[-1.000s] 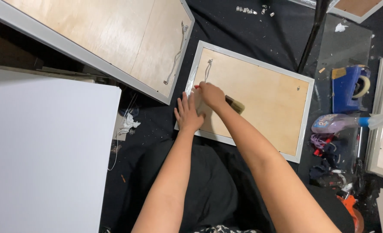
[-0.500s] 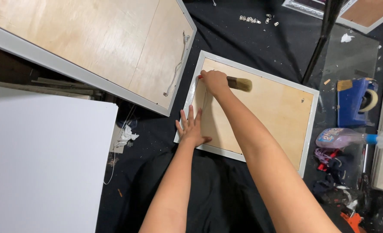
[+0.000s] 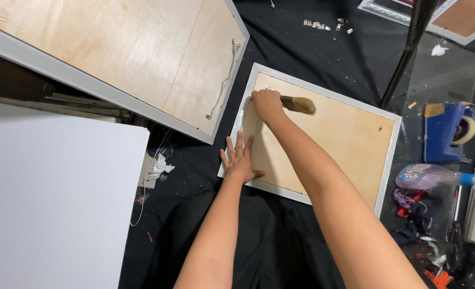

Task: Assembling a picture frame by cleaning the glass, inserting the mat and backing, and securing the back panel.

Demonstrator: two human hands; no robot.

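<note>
Seen from above, you lean over a small white-framed panel lying back-side up on a black cloth, its plywood backing facing you. Your right hand now sits at the panel's upper left corner, fingers curled shut around the handle of a flat paintbrush, whose pale bristles point right across the wood. A second ago that hand was lower, close beside your left hand near the middle of the left edge; it has since travelled up along that edge to the corner. Your left hand stays flat, fingers spread and holding nothing, pressing on the frame's lower left edge. In my judgement, the brushing of the left side has reached its top end while the left hand steadies the panel. A larger framed panel lies to the upper left, a blue tape dispenser and a spray bottle to the right.
</note>
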